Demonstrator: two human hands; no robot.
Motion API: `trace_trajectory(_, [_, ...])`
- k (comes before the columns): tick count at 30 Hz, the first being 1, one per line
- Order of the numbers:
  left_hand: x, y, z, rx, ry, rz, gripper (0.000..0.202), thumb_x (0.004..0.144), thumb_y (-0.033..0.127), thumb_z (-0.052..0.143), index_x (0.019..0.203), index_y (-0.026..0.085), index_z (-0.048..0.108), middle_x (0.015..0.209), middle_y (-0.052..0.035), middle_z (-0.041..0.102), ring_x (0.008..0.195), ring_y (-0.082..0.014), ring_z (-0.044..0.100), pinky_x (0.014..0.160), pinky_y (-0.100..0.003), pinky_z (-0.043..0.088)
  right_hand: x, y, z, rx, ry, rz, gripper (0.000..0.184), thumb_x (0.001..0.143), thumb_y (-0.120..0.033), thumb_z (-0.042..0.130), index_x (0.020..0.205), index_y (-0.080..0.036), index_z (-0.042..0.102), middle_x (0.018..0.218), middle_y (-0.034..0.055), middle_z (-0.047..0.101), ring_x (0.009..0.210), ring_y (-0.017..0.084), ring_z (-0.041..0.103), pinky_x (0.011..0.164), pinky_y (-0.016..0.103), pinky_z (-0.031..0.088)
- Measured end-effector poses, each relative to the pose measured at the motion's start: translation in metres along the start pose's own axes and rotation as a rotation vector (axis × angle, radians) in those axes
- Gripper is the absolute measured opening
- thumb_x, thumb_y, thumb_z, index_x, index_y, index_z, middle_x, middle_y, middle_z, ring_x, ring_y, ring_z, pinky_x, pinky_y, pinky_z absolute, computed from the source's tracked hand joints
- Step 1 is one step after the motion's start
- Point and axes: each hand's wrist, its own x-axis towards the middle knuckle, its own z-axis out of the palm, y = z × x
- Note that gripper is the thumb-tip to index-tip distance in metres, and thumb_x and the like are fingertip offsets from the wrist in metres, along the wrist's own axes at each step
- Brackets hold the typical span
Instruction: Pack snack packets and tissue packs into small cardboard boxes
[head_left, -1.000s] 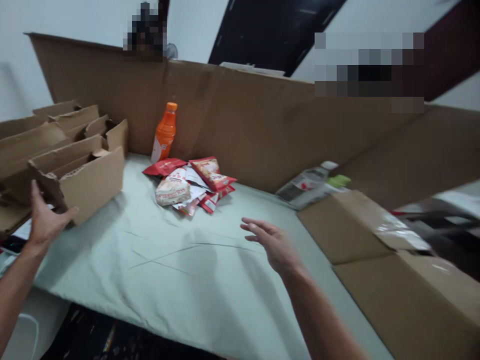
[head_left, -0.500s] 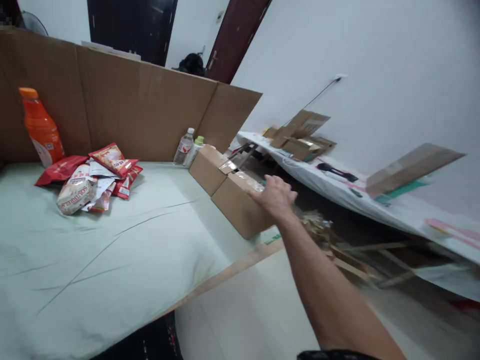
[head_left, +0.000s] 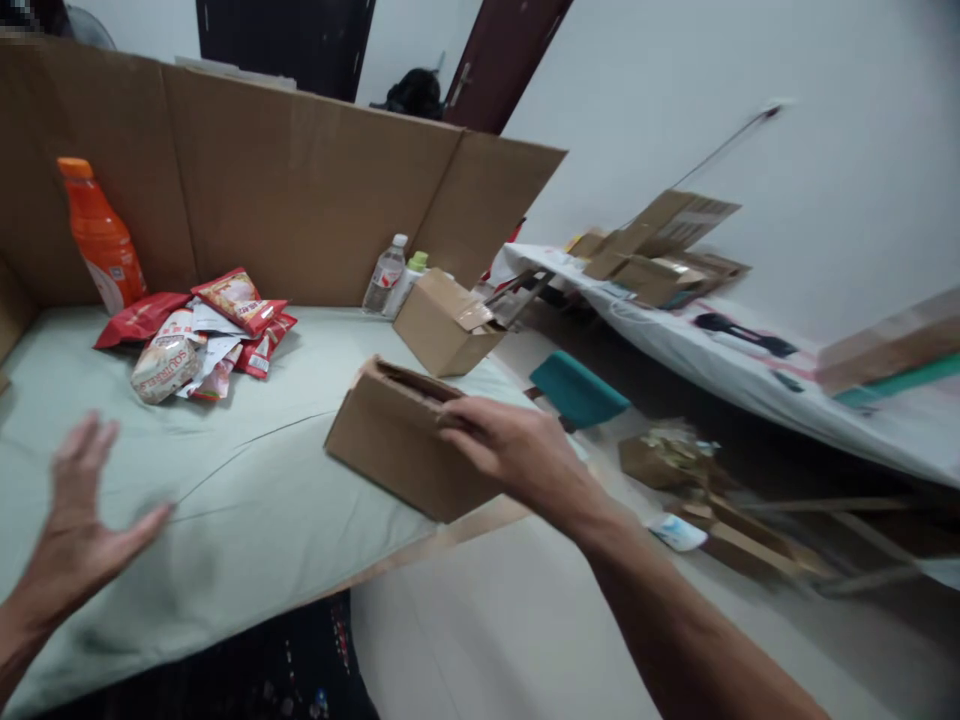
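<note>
My right hand [head_left: 517,450] grips the top edge of a brown cardboard box [head_left: 405,440], thumb on the near side. The box is tilted, near the front right edge of the pale green cloth [head_left: 247,540]. At the left, my left hand [head_left: 82,530] is over the cloth with its fingers spread, holding nothing and a little blurred. Beyond it lies a pile of snack packets, among them a red packet [head_left: 236,298] and a pale bag [head_left: 166,362] lettered SQUIRRELS. A second cardboard box [head_left: 442,325] stands behind the held one.
An orange bottle [head_left: 105,240] stands at the back left against a cardboard wall [head_left: 300,190]. A clear bottle [head_left: 385,275] and a green-capped bottle [head_left: 409,285] stand behind the second box. To the right are a teal stool [head_left: 577,388] and a white-covered table [head_left: 675,345] with boxes.
My right hand has taken hold of the nearer box and moved it left, away from the other box. My left hand has come into view at the left. The view has shifted slightly.
</note>
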Motion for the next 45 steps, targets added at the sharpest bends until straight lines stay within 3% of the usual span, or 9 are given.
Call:
trace_trajectory(3, [-0.006, 0.02, 0.02, -0.256, -0.367, 0.053, 0.127, 0.077, 0.061, 0.086, 0.167, 0.043, -0.003, 0.176, -0.0125, 0.009, 0.158, -0.0493, 0.021, 0.122, -0.075, 0.028, -0.017, -0.065, -0.018, 0.278, -0.207, -0.383, 0.027, 0.106, -0.025, 0.049, 0.1, -0.021, 0.075, 0.087, 0.0047, 0.077, 0.076, 0.017, 0.071, 0.07, 0.026, 0.05])
trace_trajectory(6, [-0.017, 0.034, 0.02, -0.526, -0.62, -0.015, 0.144, 0.07, 0.059, 0.092, 0.165, 0.041, -0.015, 0.176, -0.0159, 0.007, 0.159, -0.05, 0.019, 0.123, -0.074, 0.025, -0.014, -0.096, -0.03, 0.547, -0.509, -0.478, 0.039, 0.111, -0.038, 0.041, 0.106, -0.022, 0.076, 0.093, 0.004, 0.08, 0.081, 0.015, 0.074, 0.072, 0.025, 0.055])
trace_trajectory(12, [-0.034, 0.037, 0.016, -0.613, -0.613, -0.01, 0.14, 0.069, 0.038, 0.09, 0.166, 0.042, -0.01, 0.178, -0.0079, 0.004, 0.161, -0.0472, 0.014, 0.129, -0.068, 0.017, 0.027, -0.088, -0.013, 0.366, -0.633, -0.388, 0.051, 0.104, -0.042, 0.051, 0.15, -0.021, 0.058, 0.151, 0.0135, 0.062, 0.138, 0.03, 0.059, 0.113, 0.048, 0.05])
trace_trajectory(19, [-0.03, 0.033, 0.02, -0.608, -0.617, -0.002, 0.138, 0.07, 0.03, 0.086, 0.167, 0.035, -0.012, 0.176, -0.0119, 0.011, 0.159, -0.0454, 0.022, 0.129, -0.066, 0.021, 0.071, -0.109, -0.009, 0.11, -0.966, -0.388, 0.072, 0.081, -0.034, 0.082, 0.147, -0.018, 0.06, 0.144, 0.015, 0.066, 0.131, 0.034, 0.063, 0.109, 0.045, 0.05])
trace_trajectory(27, [-0.046, 0.035, 0.039, -0.615, -0.496, -0.09, 0.139, 0.072, 0.035, 0.086, 0.166, 0.031, -0.016, 0.172, -0.0185, 0.021, 0.154, -0.0464, 0.032, 0.126, -0.069, 0.026, 0.051, -0.135, 0.01, -0.083, -0.823, -0.417, 0.044, 0.08, -0.021, 0.072, 0.123, -0.012, 0.07, 0.111, 0.0189, 0.076, 0.103, 0.035, 0.071, 0.09, 0.046, 0.056])
trace_trajectory(34, [-0.043, 0.031, 0.017, -0.539, -0.455, -0.117, 0.126, 0.076, 0.03, 0.079, 0.168, 0.034, -0.008, 0.174, -0.0145, 0.021, 0.154, -0.0451, 0.035, 0.125, -0.067, 0.031, 0.056, -0.067, -0.05, 0.358, 0.065, -0.236, 0.053, 0.084, -0.05, 0.073, 0.134, -0.036, 0.065, 0.114, 0.005, 0.077, 0.092, 0.031, 0.072, 0.078, 0.047, 0.06])
trace_trajectory(37, [-0.05, 0.021, 0.002, -0.524, -0.475, -0.165, 0.128, 0.076, 0.03, 0.079, 0.167, 0.037, -0.011, 0.175, -0.0138, 0.018, 0.154, -0.0465, 0.036, 0.123, -0.068, 0.034, 0.094, -0.051, -0.05, 0.286, 0.272, -0.054, 0.058, 0.077, -0.049, 0.078, 0.13, -0.029, 0.068, 0.11, 0.0076, 0.075, 0.088, 0.031, 0.07, 0.08, 0.051, 0.058])
trace_trajectory(40, [-0.063, 0.013, -0.005, -0.465, -0.448, -0.216, 0.126, 0.078, 0.031, 0.079, 0.168, 0.037, -0.01, 0.176, -0.0148, 0.018, 0.154, -0.0485, 0.035, 0.12, -0.069, 0.037, 0.147, -0.049, -0.011, 0.09, 0.158, 0.077, 0.058, 0.076, -0.036, 0.077, 0.129, -0.017, 0.067, 0.112, 0.0149, 0.075, 0.096, 0.033, 0.069, 0.087, 0.051, 0.056])
trace_trajectory(45, [-0.075, 0.013, 0.0, -0.4, -0.391, -0.319, 0.131, 0.078, 0.034, 0.08, 0.167, 0.034, -0.015, 0.172, -0.0186, 0.027, 0.145, -0.0489, 0.049, 0.112, -0.065, 0.049, 0.216, -0.055, 0.092, 0.016, -0.211, 0.124, 0.05, 0.078, -0.027, 0.074, 0.126, -0.012, 0.068, 0.11, 0.0163, 0.077, 0.102, 0.033, 0.072, 0.09, 0.046, 0.056])
